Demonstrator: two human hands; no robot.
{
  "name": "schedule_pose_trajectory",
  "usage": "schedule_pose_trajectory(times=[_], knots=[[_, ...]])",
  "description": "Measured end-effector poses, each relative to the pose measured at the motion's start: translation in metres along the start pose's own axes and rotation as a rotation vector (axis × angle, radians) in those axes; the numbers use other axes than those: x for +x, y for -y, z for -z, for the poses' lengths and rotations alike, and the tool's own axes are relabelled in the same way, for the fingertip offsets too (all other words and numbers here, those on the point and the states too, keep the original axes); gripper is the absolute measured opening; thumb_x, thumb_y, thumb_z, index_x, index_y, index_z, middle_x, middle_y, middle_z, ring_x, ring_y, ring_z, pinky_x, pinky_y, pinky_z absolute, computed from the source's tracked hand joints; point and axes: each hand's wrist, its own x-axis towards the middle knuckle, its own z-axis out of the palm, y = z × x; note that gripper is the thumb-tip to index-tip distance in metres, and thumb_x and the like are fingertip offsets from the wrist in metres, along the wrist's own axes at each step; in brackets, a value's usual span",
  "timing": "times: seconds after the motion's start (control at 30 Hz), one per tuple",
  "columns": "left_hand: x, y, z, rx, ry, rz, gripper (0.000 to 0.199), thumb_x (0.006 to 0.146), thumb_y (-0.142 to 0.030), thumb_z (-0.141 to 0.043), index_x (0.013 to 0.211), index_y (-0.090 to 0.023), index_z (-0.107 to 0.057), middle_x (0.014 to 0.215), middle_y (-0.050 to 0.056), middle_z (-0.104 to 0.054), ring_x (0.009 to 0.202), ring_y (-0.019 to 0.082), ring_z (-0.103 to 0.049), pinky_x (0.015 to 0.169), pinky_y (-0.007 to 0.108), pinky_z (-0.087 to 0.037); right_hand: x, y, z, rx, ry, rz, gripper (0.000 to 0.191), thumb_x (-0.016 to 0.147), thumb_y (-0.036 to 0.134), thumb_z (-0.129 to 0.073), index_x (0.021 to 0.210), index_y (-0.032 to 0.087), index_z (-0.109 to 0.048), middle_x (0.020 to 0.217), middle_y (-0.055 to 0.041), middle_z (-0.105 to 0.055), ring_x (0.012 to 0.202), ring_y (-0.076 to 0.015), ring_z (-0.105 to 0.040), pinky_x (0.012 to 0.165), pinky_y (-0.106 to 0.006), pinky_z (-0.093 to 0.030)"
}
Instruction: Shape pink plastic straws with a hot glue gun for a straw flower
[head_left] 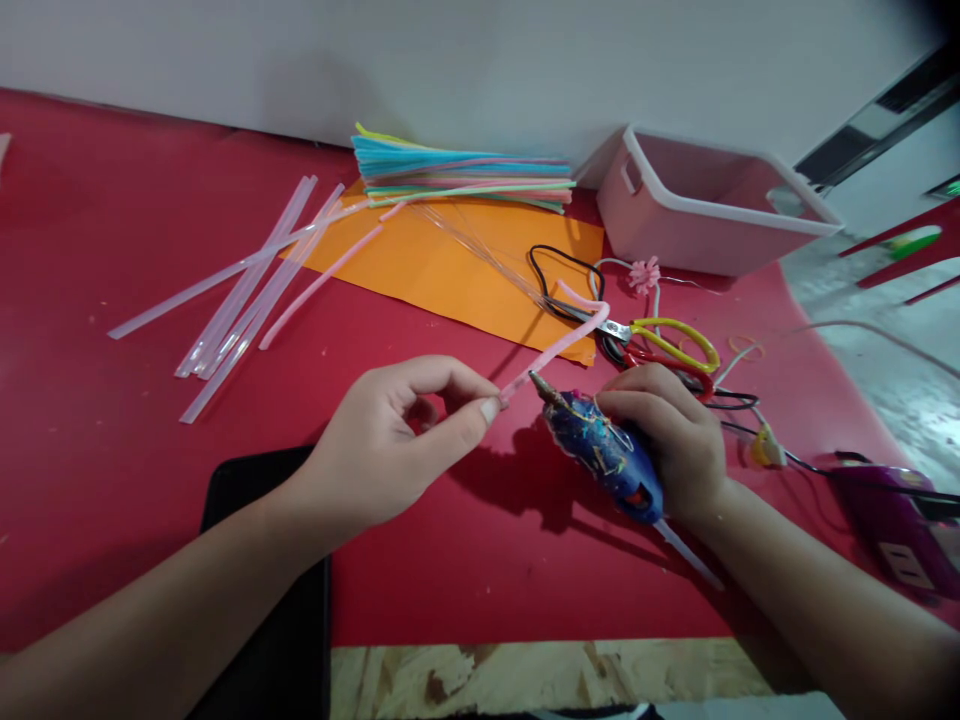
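Note:
My left hand (pixel 409 430) pinches one end of a pink pipe cleaner (pixel 564 345), whose far end bends back on itself. In my right hand (pixel 671 430) is a blue glue gun (pixel 600 450), wrapped by the fingers, with a clear glue stick (pixel 690 555) sticking out of its rear. The gun's nozzle sits close beside the pipe cleaner near my left fingertips; whether they touch I cannot tell. Just beyond lie scissors (pixel 671 340) with yellow and red handles. A small pink pipe cleaner flower (pixel 645 275) rests behind them.
On the red table (pixel 427 600), a bundle of coloured pipe cleaners (pixel 457 170) lies on orange paper (pixel 450 260). Several clear glue sticks (pixel 247 290) are at left. A pink bin (pixel 690 230) stands at back right. A black tray-like object (pixel 277 620) and purple power strip (pixel 896 535) flank my arms.

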Motion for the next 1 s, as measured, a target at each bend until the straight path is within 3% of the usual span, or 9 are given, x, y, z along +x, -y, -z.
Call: schedule_pose_trajectory(times=[0.23,1.0], knots=[[-0.0017,-0.0006,-0.0003,-0.011,-0.007,0.014,0.014,0.089,-0.03,-0.071,0.087,-0.02,-0.081,0.071,0.0,-0.072,0.059,0.012,-0.056,0.057,0.023,-0.047,0.0015,0.0015,0.0024,-0.02,0.069,0.035,0.02,0.098,0.018,-0.061,0.109,0.031,-0.07,0.088,-0.0046,-0.069,0.079,-0.0212,-0.066,0.069,-0.038,-0.053],[-0.0005,-0.0019,-0.0004,0.007,0.005,-0.021,0.012,0.089,-0.025,-0.069,0.082,-0.02,-0.076,0.066,-0.003,-0.066,0.059,0.011,-0.051,0.055,0.022,-0.043,0.0032,0.0013,0.0018,-0.033,0.048,0.053,0.015,0.098,0.017,-0.061,0.107,0.028,-0.067,0.086,-0.0044,-0.066,0.076,-0.02,-0.063,0.069,-0.037,-0.051]])
